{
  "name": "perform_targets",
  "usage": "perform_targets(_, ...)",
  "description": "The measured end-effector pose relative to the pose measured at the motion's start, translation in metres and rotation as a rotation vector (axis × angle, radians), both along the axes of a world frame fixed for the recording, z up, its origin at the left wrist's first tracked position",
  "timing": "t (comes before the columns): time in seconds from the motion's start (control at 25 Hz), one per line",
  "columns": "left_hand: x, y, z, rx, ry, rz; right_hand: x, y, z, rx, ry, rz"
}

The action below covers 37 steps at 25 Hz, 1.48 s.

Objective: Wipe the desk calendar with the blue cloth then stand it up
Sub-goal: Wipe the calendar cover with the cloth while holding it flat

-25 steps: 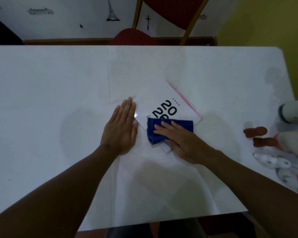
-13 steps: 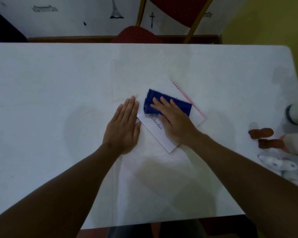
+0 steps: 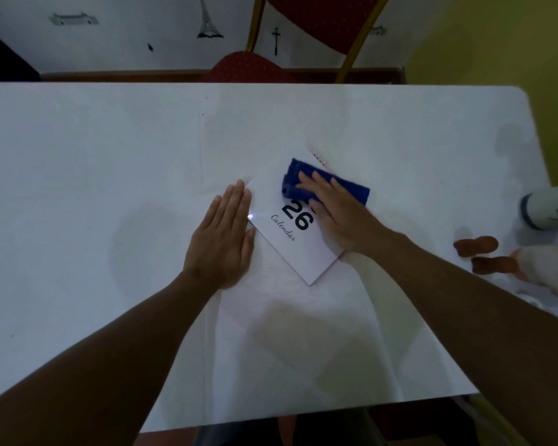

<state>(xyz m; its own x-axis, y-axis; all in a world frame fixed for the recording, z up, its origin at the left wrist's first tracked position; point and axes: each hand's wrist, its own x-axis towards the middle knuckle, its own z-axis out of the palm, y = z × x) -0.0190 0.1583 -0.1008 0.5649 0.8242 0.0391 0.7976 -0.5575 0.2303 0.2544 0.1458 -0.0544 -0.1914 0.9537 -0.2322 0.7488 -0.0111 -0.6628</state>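
On the white surface (image 3: 110, 188) the desk calendar (image 3: 290, 249) lies flat at centre, wiping underway, standing up still to do; the left hand (image 3: 221, 239) rests flat-fingered against its edge, the right hand (image 3: 339, 210), fingers spread, presses the blue cloth (image 3: 351, 188) on its far half

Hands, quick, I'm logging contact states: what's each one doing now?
Left hand: open, flat, beside the calendar.
Right hand: open, pressing the blue cloth onto it.

Head camera looks steeply down at table (image 3: 110, 156).
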Motion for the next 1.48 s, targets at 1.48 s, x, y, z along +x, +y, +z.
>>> perform_targets(1.48, 0.0, 0.001, -0.001, -0.039, 0.017, -0.01, -0.014, -0.057, -0.018, 0.266, -0.462, 0.446)
